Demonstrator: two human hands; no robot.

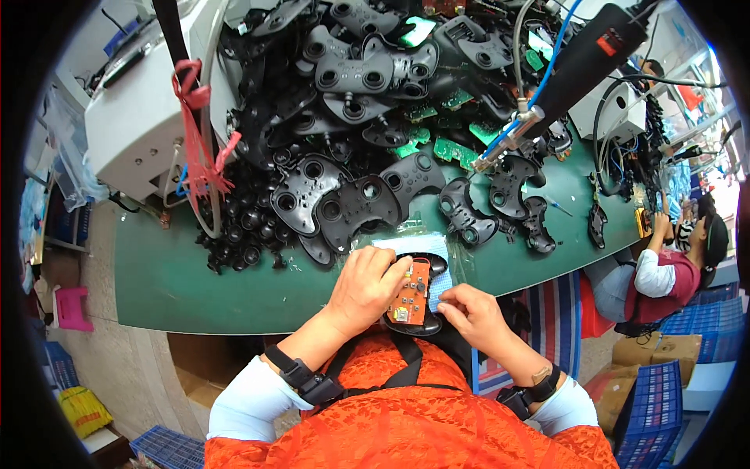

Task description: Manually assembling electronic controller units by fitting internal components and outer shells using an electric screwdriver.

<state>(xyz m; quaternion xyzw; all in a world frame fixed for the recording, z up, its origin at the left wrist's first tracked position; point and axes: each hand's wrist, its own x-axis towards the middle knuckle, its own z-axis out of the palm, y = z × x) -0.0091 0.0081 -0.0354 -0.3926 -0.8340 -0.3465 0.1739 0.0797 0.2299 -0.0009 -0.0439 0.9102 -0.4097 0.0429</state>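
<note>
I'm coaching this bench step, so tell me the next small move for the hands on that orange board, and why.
Probably press the orange board down flat into the black shell. The left hand grips both at their left edge, the right hand pinches at the shell's right edge, and the board looks slightly tilted.

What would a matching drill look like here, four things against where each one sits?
Things:
1. orange board
2. shell pile
3. hanging driver
4. pink stool

Places:
A. on the floor, far left
B. between both hands, in a black shell
C. over the bench, upper right
D. heaped at the back of the green bench

Pairs: 1-B, 2-D, 3-C, 4-A. The left hand and right hand both grip the shell with the board.
</note>
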